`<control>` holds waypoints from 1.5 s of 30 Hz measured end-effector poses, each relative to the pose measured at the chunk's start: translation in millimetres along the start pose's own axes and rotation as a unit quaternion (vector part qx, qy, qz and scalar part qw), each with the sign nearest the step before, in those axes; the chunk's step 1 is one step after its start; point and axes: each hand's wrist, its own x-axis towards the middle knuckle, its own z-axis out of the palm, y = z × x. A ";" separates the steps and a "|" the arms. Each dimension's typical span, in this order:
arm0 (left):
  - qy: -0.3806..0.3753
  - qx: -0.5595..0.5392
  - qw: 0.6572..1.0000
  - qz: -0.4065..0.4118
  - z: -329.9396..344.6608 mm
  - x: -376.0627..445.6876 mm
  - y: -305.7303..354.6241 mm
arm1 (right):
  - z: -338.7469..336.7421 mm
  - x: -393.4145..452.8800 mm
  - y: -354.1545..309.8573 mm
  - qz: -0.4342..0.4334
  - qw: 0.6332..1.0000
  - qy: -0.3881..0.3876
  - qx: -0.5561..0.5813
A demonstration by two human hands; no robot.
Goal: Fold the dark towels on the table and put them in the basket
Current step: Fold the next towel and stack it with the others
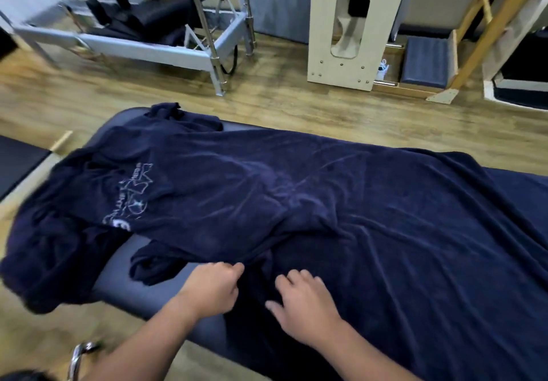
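Note:
A large dark navy towel [415,232] lies spread over the padded table [142,294], covering its right part. A second navy towel [189,191] with a pale printed logo lies crumpled on top at the left, hanging over the table's left end. My left hand [212,287] is at the near edge, fingers curled on a fold of the towel's hem. My right hand [305,306] rests flat on the large towel beside it, fingers spread. No basket is in view.
Wooden floor surrounds the table. A metal-framed exercise machine [142,40] stands at the back left, a pale wooden unit [353,25] at the back centre, a wooden ladder frame [486,31] at the right. A chrome bar [78,357] shows at bottom left.

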 end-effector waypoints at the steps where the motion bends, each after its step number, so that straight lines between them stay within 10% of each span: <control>1: -0.024 0.009 1.000 -0.006 3.6 -9.4 -3.2 | 4.7 -3.7 -12.9 -0.006 1.000 -0.027 -0.006; 5: -0.019 0.027 0.999 -0.012 7.4 -26.8 -21.9 | 13.2 -9.3 -47.9 0.021 0.993 -0.114 -0.035; 13: 0.061 0.125 0.990 0.006 -1.4 -8.2 -38.2 | 2.5 -9.7 -51.2 0.156 0.987 0.016 -0.045; 26: 0.216 0.090 0.922 0.308 2.9 -17.6 -76.5 | -5.8 -29.4 -123.0 0.300 0.949 -0.032 0.095; 30: 0.178 0.094 0.918 0.341 1.8 -41.0 -94.2 | -2.6 -39.1 -132.4 0.304 0.949 -0.056 0.056; 36: 0.024 0.170 0.980 0.102 0.6 -97.9 -82.8 | 7.2 -47.9 -163.9 0.248 0.962 -0.109 0.037; 45: -0.144 0.106 0.984 0.029 15.0 -160.4 -102.5 | 21.3 -76.5 -179.1 0.259 0.941 -0.217 0.014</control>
